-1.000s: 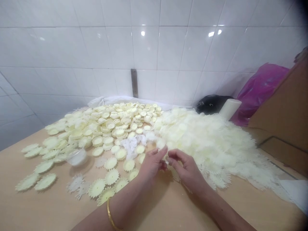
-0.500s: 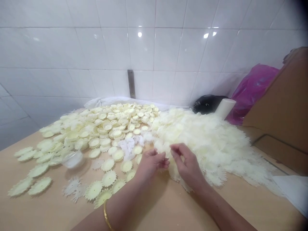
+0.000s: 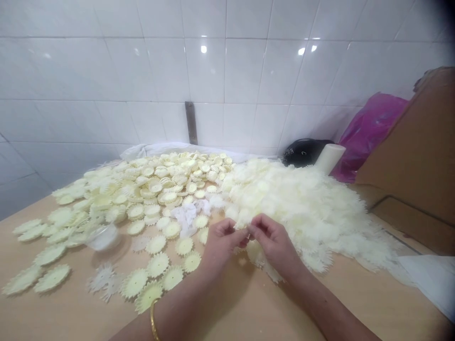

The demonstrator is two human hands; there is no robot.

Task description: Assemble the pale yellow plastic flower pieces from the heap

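My left hand (image 3: 223, 244) and my right hand (image 3: 275, 241) meet fingertip to fingertip over the near edge of a heap of thin, whitish serrated pieces (image 3: 295, 203). Both are closed in a pinch; whatever lies between the fingers is too small or hidden to make out. Left of my left hand, pale yellow toothed discs (image 3: 158, 264) with small centre holes lie flat. Behind them rises a pile of stacked, cupped yellow discs (image 3: 156, 182). A crumpled white scrap (image 3: 185, 219) rests among the discs.
At the left a small clear bowl (image 3: 103, 237) stands on the wooden table (image 3: 245, 312). A white roll (image 3: 330, 158), a black bag (image 3: 305, 152), a magenta plastic bag (image 3: 371, 125) and a cardboard box (image 3: 415, 156) are at the right. A tiled wall (image 3: 241, 71) closes the back.
The fingertips of my two hands have come together, where a gap showed between them before. The whole view has shifted slightly. The piles look unchanged.
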